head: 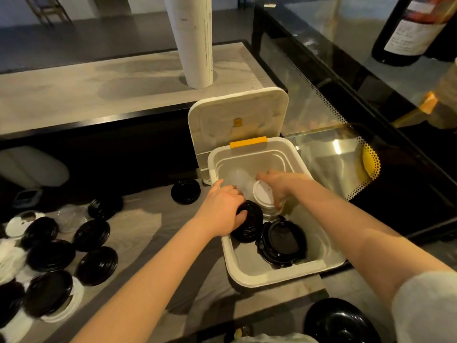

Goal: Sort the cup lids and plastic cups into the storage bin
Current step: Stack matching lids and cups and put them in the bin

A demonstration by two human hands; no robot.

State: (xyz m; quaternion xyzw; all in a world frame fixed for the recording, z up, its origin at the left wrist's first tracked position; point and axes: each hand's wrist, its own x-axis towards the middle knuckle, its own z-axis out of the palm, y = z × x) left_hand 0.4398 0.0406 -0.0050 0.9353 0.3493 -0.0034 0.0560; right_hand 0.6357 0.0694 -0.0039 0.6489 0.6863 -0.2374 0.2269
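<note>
Dark bottle [395, 59], upper right, on the glass counter [346, 45]: pale paper label [415, 37] with a reddish band above and several lines of small dark print, all too blurred to read. Black cup lid [282, 241] lying in the storage bin [272, 280]: faint raised marks near its centre, not legible. No brand, number or sign can be read anywhere in view.
</note>
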